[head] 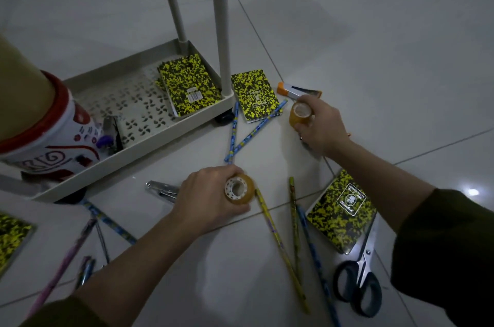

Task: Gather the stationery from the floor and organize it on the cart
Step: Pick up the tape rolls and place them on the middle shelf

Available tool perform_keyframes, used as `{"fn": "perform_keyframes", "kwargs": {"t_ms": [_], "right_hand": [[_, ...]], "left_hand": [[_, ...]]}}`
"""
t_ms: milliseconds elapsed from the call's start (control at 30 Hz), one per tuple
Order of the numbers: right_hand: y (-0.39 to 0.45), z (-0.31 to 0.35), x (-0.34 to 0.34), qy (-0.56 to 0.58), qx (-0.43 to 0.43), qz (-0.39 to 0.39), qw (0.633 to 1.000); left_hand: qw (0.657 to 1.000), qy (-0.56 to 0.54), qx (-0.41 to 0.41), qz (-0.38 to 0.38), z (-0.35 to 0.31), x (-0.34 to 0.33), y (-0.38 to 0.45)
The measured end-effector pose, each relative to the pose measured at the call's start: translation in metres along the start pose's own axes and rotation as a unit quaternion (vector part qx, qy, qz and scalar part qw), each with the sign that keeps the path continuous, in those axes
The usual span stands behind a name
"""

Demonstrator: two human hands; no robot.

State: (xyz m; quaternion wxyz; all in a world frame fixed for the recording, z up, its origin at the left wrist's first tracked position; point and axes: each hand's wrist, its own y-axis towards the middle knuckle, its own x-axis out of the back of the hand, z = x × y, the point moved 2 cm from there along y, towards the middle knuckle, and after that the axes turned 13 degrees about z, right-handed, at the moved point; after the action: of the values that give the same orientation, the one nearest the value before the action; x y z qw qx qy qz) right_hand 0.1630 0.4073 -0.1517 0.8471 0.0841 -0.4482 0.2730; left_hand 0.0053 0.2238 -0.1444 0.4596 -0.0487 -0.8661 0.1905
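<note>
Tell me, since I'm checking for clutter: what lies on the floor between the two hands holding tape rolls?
Head view: bare tile between left hand and right hand; the crossed blue pencils lie just off that line, cartward.

Yellow-and-black speckled notebook (190,85), amber tape roll (239,188), seemingly black-handled scissors (358,286), cream cart tray (128,102)

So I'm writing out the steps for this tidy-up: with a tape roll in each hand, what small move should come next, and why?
Probably carry both rolls to the cart tray and set them on its bare perforated floor. The left hand grips one tape roll, the right hand another, so neither can pick up more.
</note>
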Motion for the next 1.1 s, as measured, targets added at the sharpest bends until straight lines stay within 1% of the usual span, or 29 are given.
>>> {"fn": "perform_keyframes", "kwargs": {"t_ms": [100,233,467,567,633,700,767,833,967,1100], "right_hand": [[0.001,0.000,-0.004,0.021,-0.014,0.017,1.000],[0.002,0.000,-0.005,-0.015,-0.023,0.027,0.999],[-0.006,0.017,0.000,-0.023,-0.015,0.050,0.998],[-0.013,0.027,-0.002,-0.018,-0.001,0.066,0.998],[-0.022,0.033,-0.003,0.009,0.017,0.069,0.997],[-0.033,0.042,-0.003,0.067,0.040,0.075,0.994],[-0.043,0.056,0.000,0.143,0.062,0.094,0.983],[-0.051,0.075,0.005,0.185,0.093,0.109,0.972],[-0.068,0.122,0.034,0.187,0.162,0.109,0.963],[-0.077,0.180,0.078,0.176,0.232,0.076,0.954]], "left_hand": [[1.000,0.020,-0.015,0.010,-0.002,-0.001,0.000],[0.995,0.070,-0.031,0.057,-0.003,-0.002,0.000],[0.976,0.176,-0.063,0.109,-0.009,0.000,0.003],[0.979,0.163,-0.051,0.114,-0.011,0.002,0.004],[0.986,0.125,-0.039,0.105,-0.011,0.007,0.001],[0.994,0.070,-0.023,0.083,-0.010,0.018,-0.006],[0.998,0.029,-0.009,0.057,-0.009,0.036,-0.015],[1.000,0.003,-0.003,0.026,-0.010,0.058,-0.027],[0.999,-0.022,-0.005,-0.043,-0.023,0.102,-0.058],[0.994,0.003,-0.033,-0.102,-0.049,0.159,-0.092]]}}
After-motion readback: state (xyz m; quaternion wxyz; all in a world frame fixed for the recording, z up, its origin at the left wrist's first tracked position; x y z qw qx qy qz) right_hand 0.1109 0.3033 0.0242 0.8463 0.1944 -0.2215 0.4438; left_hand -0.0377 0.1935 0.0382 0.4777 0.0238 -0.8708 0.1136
